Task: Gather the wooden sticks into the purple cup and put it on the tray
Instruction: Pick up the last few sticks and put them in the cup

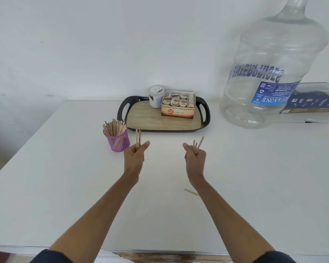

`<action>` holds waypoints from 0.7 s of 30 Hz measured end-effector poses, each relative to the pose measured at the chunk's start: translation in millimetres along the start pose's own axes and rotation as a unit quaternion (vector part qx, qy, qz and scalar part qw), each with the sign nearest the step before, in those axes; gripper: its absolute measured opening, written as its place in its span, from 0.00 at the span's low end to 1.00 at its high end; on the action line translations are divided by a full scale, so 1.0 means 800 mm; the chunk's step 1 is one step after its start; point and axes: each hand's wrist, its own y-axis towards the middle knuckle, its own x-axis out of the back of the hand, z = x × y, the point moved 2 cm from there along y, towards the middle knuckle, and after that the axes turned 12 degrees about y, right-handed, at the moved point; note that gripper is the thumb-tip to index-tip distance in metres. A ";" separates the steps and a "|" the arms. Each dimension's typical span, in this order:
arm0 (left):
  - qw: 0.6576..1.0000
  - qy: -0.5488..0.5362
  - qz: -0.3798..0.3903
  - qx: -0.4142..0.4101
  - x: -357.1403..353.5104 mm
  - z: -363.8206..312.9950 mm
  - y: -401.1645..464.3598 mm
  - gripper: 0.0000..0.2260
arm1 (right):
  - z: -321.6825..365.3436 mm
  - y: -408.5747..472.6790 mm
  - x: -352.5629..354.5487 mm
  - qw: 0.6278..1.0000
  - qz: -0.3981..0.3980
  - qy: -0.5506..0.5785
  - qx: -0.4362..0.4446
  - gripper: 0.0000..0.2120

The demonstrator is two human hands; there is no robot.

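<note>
A purple mesh cup [118,142] stands on the white table, left of the tray's near corner, full of upright wooden sticks [114,128]. My left hand [135,155] is just right of the cup, shut on a few wooden sticks [138,138] that point up. My right hand [195,156] is further right, shut on a few wooden sticks [198,143] that fan upward. One loose wooden stick [191,192] lies flat on the table beside my right forearm. The black tray with a wood-pattern floor [152,120] sits behind both hands.
On the tray stand a white jar [156,96] and an open tea box [178,106] at its back right. A large clear water bottle [273,73] stands at the right, with a dark blue box [315,101] behind it. The table's left edge [27,145] runs diagonally.
</note>
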 end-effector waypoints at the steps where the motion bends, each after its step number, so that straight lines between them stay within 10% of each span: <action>1: 1.000 0.001 -0.020 -0.007 -0.002 0.004 -0.004 0.24 | -0.003 -0.005 -0.004 1.000 -0.011 -0.002 0.022 0.27; 21: 0.996 0.061 -0.022 -0.058 -0.031 0.051 -0.032 0.28 | -0.050 -0.033 -0.003 0.997 0.010 -0.067 0.035 0.27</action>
